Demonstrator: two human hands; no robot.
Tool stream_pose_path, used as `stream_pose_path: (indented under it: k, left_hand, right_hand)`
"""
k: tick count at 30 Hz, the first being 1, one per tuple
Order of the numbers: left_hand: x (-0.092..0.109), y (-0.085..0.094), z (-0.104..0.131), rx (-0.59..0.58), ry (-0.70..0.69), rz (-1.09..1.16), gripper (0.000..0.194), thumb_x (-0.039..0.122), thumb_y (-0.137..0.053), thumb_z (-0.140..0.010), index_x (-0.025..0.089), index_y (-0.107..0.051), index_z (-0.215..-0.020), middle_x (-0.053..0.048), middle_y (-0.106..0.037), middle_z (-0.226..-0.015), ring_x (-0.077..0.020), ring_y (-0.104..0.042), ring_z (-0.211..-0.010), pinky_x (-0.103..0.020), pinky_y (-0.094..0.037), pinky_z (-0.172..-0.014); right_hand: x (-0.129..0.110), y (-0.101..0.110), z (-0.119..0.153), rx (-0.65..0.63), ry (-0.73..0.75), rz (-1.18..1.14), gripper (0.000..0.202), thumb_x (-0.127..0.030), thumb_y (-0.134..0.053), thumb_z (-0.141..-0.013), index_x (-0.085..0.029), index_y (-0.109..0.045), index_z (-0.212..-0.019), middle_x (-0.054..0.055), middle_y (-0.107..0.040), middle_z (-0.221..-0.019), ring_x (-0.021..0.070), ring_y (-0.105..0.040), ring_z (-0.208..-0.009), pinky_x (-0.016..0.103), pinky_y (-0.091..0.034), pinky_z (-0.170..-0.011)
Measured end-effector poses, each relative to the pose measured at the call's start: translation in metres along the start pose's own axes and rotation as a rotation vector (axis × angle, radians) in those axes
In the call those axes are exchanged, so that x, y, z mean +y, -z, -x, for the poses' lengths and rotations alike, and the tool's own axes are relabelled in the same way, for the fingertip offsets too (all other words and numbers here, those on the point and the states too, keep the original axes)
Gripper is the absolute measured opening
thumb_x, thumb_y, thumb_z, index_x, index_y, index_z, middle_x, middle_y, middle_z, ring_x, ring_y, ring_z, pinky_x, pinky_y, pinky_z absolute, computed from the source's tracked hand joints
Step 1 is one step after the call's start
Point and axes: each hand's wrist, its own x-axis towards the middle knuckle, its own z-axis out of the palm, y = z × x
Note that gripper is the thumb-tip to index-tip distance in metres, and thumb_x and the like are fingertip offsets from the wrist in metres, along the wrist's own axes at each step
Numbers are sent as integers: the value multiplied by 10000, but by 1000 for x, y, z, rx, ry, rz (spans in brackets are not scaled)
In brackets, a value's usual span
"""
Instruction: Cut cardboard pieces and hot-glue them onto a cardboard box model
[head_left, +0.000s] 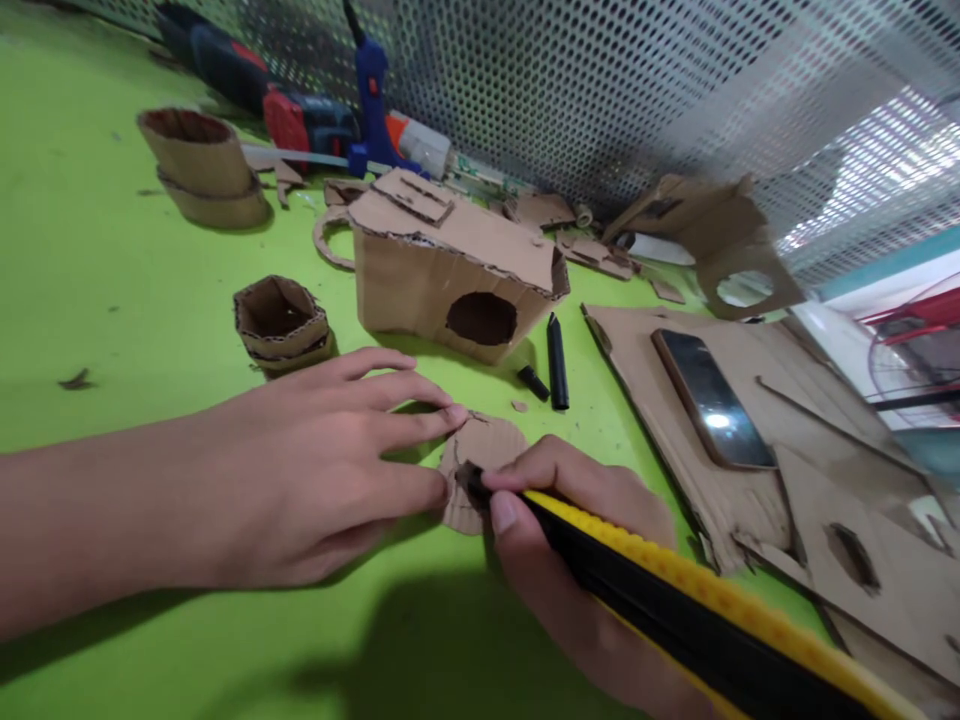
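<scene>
- Yellow and black cutter [645, 575] sits in my right hand [562, 605], thumb and finger pinching it near the blade end.
- My left hand [337, 470] lies palm down with fingers spread, the fingertips at the left edge of the small cardboard piece [495, 450]; I judge they are steadying it.
- That piece lies flat on the green desk [112, 300], between my two hands, with the cutter's tip at its left part.
- Its outer edge looks already cut round. Ragged dark lines show on its left side, so I'd say the cutting there is begun but unfinished; how deep it goes, I cannot tell.
- Just beyond stands the cardboard box [405, 290], its round hole [481, 318] done and a curved strip [330, 240] at its left end. I see the small piece is apart from it.
- Near the box lies a black pen [556, 365], with a short black cap [533, 382] beside it.
- To the left, a low cardboard cup [289, 350] and a taller cardboard cup [199, 165] look already shaped, and both stand apart from the box.
- Right of me, a phone [712, 400] rests on cardboard sheets [637, 420].
- Farthest back, a blue glue gun [371, 90] stands untouched.
</scene>
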Motion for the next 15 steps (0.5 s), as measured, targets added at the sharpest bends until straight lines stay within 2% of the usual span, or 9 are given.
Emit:
stream_pose_path:
  k: [2, 7, 12, 15]
  left_hand:
    - [0, 1, 0, -20, -2, -17, 308, 243, -514, -1103, 271, -820, -1126, -64, -833, -1357, -349, -723, -1348, -597, -519, -1218]
    - [-1, 3, 0, -31, 5, -5, 262, 236, -581, -1078, 286, -823, -1165, -62, -818, -1397, -329, -717, -1375, -569, -521, -1236]
    - [-2, 1, 2, -18, -20, -12, 339, 227, -487, -1119, 263, -817, -1191, -78, -820, -1389, -334, -725, -1367, -585, -534, -1223]
    - [-3, -3, 4, -1, -20, -7, 264, 242, -570, -1095, 268, -811, -1200, -95, -802, -1422, -336, -707, -1395, -572, -532, -1242]
  right_hand:
    - [-2, 7, 0, -50, 12, 20, 141, -133, -681, -830, -273, -690, -825, -48, -726, -622, 134, -665, -474, 219, -532, -461]
    - [-4, 10, -1, -27, 49, 16, 154, -127, -662, -812, -266, -656, -747, -69, -698, -565, 116, -629, -425, 215, -514, -448]
    - [0, 7, -1, -27, 151, -22, 178, -94, -673, -839, -271, -683, -821, -64, -754, -647, 111, -679, -484, 206, -548, -525]
    - [9, 12, -2, -115, 147, -92, 155, -110, -708, -869, -264, -723, -888, -51, -766, -696, 109, -676, -509, 207, -514, -512]
